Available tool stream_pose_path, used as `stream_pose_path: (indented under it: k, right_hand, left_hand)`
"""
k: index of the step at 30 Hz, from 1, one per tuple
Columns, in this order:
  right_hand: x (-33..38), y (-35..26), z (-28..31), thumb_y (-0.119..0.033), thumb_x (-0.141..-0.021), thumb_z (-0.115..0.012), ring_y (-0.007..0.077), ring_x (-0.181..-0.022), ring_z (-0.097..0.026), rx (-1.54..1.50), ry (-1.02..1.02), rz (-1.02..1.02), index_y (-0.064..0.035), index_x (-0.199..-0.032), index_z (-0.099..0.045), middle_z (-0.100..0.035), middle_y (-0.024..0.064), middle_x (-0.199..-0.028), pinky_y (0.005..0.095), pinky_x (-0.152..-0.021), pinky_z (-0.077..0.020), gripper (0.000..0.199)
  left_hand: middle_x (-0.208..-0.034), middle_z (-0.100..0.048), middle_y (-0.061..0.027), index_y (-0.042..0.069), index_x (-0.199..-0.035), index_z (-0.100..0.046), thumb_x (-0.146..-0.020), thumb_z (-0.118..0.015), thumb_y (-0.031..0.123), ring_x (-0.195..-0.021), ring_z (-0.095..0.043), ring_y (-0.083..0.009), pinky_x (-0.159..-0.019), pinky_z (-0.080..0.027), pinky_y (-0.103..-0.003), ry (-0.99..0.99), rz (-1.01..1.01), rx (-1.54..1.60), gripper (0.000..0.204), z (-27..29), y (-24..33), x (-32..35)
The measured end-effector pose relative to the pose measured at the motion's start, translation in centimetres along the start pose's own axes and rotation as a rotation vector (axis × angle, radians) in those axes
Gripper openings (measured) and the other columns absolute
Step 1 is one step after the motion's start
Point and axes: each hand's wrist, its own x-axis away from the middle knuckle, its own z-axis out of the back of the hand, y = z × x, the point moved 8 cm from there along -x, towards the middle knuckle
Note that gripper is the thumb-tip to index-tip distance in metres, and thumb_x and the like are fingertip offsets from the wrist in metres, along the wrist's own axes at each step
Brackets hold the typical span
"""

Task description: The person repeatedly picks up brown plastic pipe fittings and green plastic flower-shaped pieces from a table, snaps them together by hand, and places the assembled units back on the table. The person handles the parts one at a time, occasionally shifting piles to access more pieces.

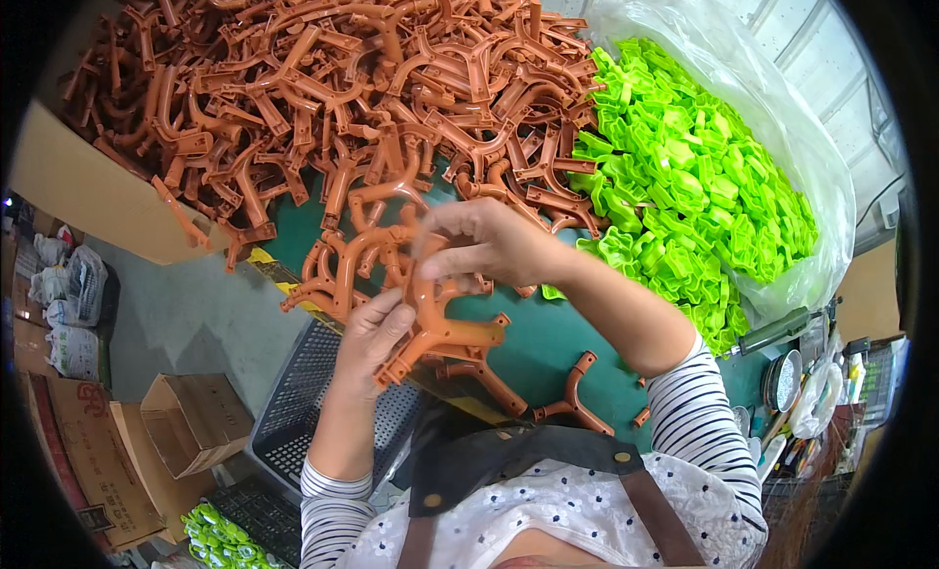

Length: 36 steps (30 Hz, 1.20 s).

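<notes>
My left hand (374,332) grips an orange forked plastic part (437,331) from below, just above the green table's near edge. My right hand (481,244) comes in from the right and pinches the upper end of the same part with its fingertips. Behind the hands a big heap of the same orange parts (333,90) covers the table. A few loose orange parts (575,395) lie on the green table (548,334) close to my body.
A clear plastic bag of bright green plastic pieces (694,178) sits at the right. A dark slotted crate (303,398) stands below the table edge. Cardboard boxes (191,422) and more green pieces (220,540) are on the floor at left. Tools and small items (797,373) crowd the right.
</notes>
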Motion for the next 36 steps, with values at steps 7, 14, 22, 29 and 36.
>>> stream_pose_path:
  k: [7, 14, 22, 29, 36]
  right_hand:
    - [4.5, 0.1, -3.3, -0.023, -0.078, -0.080, 0.0265, -0.091, -0.064, 0.639, 0.417, 0.619, -0.0038, -0.118, -0.057, -0.064, 0.0125, -0.109, 0.0351, -0.073, -0.0533, 0.051]
    - [6.6, 3.4, -3.9, -0.023, -0.076, -0.080, 0.0320, -0.084, -0.068, 0.645, 0.350, 0.535, -0.0018, -0.117, -0.065, -0.069, 0.0148, -0.101, 0.0387, -0.073, -0.0547, 0.049]
    - [7.3, 4.0, -4.1, -0.021, -0.077, -0.079, 0.0325, -0.082, -0.068, 0.449, 0.262, 0.523, -0.0017, -0.121, -0.064, -0.070, 0.0159, -0.096, 0.0395, -0.073, -0.0550, 0.050]
    - [7.6, 3.8, -5.8, -0.032, -0.081, -0.075, 0.0286, -0.083, -0.070, 1.111, 0.307, 0.688, -0.0005, -0.118, -0.059, -0.068, 0.0140, -0.098, 0.0362, -0.068, -0.0555, 0.052]
    - [5.0, 4.2, -5.8, -0.052, -0.082, -0.071, 0.0275, -0.060, -0.064, 1.016, 0.222, 0.300, -0.0080, -0.101, -0.063, -0.061, 0.0080, -0.068, 0.0377, -0.050, -0.0493, 0.049]
  left_hand:
    - [-0.112, -0.067, -0.0109, -0.003, -0.121, -0.060, -0.098, -0.061, 0.017, -0.099, -0.067, -0.0173, -0.087, -0.056, -0.031, 0.127, -0.152, 0.188, 0.030, -0.1, -0.7, 1.2]
    - [-0.111, -0.067, -0.0092, -0.003, -0.119, -0.062, -0.096, -0.066, 0.019, -0.097, -0.066, -0.0152, -0.084, -0.056, -0.029, 0.142, -0.216, 0.211, 0.032, 0.6, -1.3, 1.8]
    - [-0.110, -0.068, -0.0078, -0.004, -0.117, -0.064, -0.092, -0.071, 0.017, -0.091, -0.065, -0.0130, -0.081, -0.054, -0.027, 0.140, -0.196, 0.120, 0.034, -0.2, -1.4, 2.1]
    - [-0.104, -0.064, -0.0062, -0.003, -0.117, -0.063, -0.092, -0.069, 0.009, -0.094, -0.061, -0.0115, -0.086, -0.050, -0.027, 0.193, -0.194, -0.554, 0.028, -0.8, -0.4, 2.6]
    - [-0.112, -0.061, -0.0096, -0.006, -0.124, -0.056, -0.096, -0.064, 0.013, -0.094, -0.062, -0.0130, -0.084, -0.050, -0.026, 0.115, -0.357, -0.576, 0.035, 0.2, 1.2, 3.3]
